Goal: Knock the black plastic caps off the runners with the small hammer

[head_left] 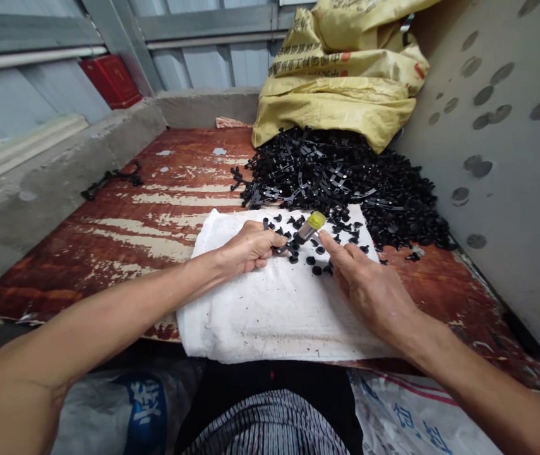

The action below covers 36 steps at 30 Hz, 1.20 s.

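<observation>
My left hand (pixel 249 247) is closed, pinching a black plastic part (pixel 281 249) with thumb and fingers above the white cloth (pixel 255 316). In my closed right hand (pixel 369 281) is the handle of a small mallet (pixel 308 227). Its head has a yellow face at the top, a metallic middle and a dark lower end. That lower end is right by the black part; whether they touch I cannot tell. Several small black round pieces (pixel 316 270) lie scattered on the cloth around the mallet and near my right fingers.
Behind the cloth a large heap of black plastic parts (pixel 336 174) spills from a yellow woven sack (pixel 340 95). A few black parts (pixel 112 179) lie at the left. A spotted pale panel (pixel 501 145) borders the right side, and a red box (pixel 111 81) sits on the concrete ledge.
</observation>
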Each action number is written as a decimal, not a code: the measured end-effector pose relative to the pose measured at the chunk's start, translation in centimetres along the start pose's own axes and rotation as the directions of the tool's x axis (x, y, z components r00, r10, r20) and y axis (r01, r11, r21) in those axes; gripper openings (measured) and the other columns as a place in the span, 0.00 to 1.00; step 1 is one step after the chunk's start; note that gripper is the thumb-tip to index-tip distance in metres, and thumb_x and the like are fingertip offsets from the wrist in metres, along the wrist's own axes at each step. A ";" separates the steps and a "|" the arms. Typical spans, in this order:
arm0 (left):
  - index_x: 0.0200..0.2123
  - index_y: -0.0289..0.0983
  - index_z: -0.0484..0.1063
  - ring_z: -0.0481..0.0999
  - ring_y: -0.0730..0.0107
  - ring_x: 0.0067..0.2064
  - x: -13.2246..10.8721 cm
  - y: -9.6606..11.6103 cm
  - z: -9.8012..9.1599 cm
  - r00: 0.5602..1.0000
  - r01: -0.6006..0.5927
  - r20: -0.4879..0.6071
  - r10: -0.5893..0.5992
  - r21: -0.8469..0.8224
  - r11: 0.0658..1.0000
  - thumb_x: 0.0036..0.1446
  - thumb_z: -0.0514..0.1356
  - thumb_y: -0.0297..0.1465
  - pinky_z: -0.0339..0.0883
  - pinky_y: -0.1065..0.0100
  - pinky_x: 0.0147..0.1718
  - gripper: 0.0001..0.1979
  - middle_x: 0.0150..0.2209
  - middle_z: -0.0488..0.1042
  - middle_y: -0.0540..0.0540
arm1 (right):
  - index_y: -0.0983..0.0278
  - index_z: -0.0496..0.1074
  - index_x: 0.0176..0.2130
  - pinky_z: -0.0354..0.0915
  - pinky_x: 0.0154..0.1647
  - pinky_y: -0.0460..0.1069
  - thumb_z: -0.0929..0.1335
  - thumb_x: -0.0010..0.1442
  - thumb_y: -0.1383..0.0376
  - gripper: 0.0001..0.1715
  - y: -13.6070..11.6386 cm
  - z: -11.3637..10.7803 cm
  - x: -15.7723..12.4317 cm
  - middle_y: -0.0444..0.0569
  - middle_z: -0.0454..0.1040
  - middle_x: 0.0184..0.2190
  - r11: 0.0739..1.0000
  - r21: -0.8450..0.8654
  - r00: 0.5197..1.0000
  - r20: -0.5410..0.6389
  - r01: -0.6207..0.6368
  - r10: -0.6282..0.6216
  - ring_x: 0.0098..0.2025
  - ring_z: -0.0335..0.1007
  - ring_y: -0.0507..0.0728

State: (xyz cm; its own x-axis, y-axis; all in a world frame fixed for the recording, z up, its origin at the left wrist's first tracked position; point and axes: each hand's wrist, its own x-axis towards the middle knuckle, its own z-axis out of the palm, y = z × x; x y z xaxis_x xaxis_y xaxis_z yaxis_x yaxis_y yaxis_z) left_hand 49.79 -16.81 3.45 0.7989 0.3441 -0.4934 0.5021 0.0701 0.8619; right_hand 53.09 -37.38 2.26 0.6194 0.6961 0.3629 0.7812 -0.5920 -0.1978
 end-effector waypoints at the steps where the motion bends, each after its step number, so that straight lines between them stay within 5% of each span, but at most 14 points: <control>1: 0.22 0.33 0.66 0.52 0.87 0.12 0.0 0.0 0.0 1.000 0.002 0.010 -0.002 -0.002 1.000 0.54 0.60 0.20 0.38 0.74 0.12 0.10 0.19 0.74 0.46 | 0.62 0.67 0.61 0.66 0.23 0.51 0.59 0.59 0.72 0.32 0.2 0.1 0.0 0.51 0.75 0.31 1.000 -0.003 0.999 0.037 -0.003 0.004 0.22 0.66 0.55; 7: 0.22 0.33 0.66 0.52 0.86 0.13 0.0 -0.1 -0.1 1.000 0.008 0.024 -0.008 -0.003 1.000 0.54 0.59 0.20 0.39 0.75 0.12 0.10 0.20 0.74 0.45 | 0.60 0.62 0.64 0.71 0.41 0.55 0.58 0.64 0.70 0.30 -0.6 -0.5 0.3 0.55 0.77 0.44 0.960 0.266 0.963 -0.270 0.091 -0.017 0.41 0.74 0.60; 13: 0.23 0.34 0.66 0.53 0.86 0.13 -0.1 -0.1 -0.3 0.999 -0.007 0.044 0.007 0.001 1.000 0.54 0.60 0.22 0.40 0.76 0.12 0.09 0.20 0.72 0.47 | 0.61 0.68 0.60 0.66 0.25 0.53 0.60 0.59 0.72 0.31 -0.1 0.1 0.9 0.54 0.76 0.33 0.996 0.051 0.996 0.058 -0.067 0.064 0.22 0.68 0.57; 18: 0.25 0.35 0.65 0.56 0.84 0.14 -1.4 0.9 -1.2 0.977 0.043 0.210 -0.031 -0.048 0.998 0.60 0.53 0.25 0.39 0.76 0.11 0.10 0.19 0.65 0.52 | 0.63 0.66 0.60 0.69 0.34 0.54 0.61 0.64 0.65 0.26 0.8 -0.5 -0.5 0.54 0.77 0.40 0.904 0.417 0.971 -0.162 -0.094 0.176 0.32 0.72 0.57; 26: 0.23 0.35 0.62 0.58 0.83 0.18 -3.1 -0.5 -0.1 0.901 -0.302 0.396 0.179 0.274 0.913 0.60 0.55 0.28 0.47 0.76 0.17 0.13 0.19 0.64 0.53 | 0.59 0.68 0.58 0.65 0.26 0.48 0.65 0.63 0.57 0.25 0.9 1.0 -4.9 0.48 0.73 0.34 0.571 0.737 0.880 0.066 -0.361 0.470 0.31 0.68 0.54; 31: 0.21 0.35 0.64 0.59 0.81 0.21 -2.6 -0.8 0.7 0.843 -0.452 0.478 0.245 0.385 0.805 0.60 0.54 0.31 0.52 0.74 0.20 0.14 0.20 0.65 0.53 | 0.58 0.67 0.59 0.62 0.23 0.46 0.64 0.64 0.57 0.25 1.2 1.0 -4.8 0.45 0.71 0.29 0.527 0.771 0.883 0.093 -0.357 0.461 0.27 0.66 0.53; 36: 0.22 0.36 0.64 0.58 0.80 0.21 -2.0 -0.9 0.6 0.847 -0.457 0.472 0.242 0.416 0.786 0.60 0.53 0.32 0.51 0.73 0.21 0.14 0.20 0.65 0.53 | 0.58 0.67 0.59 0.60 0.21 0.46 0.65 0.63 0.58 0.25 1.1 0.8 -4.7 0.44 0.70 0.27 0.514 0.779 0.878 0.096 -0.359 0.468 0.24 0.63 0.52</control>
State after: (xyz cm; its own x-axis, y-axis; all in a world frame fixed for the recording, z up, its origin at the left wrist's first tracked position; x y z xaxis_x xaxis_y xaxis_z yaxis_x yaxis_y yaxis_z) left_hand 47.97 -18.13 3.61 0.9552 -0.1336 -0.2643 0.1675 -0.4921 0.8543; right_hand 51.11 -40.97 -0.39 0.9172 0.3735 0.1387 0.2393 -0.2382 -0.9413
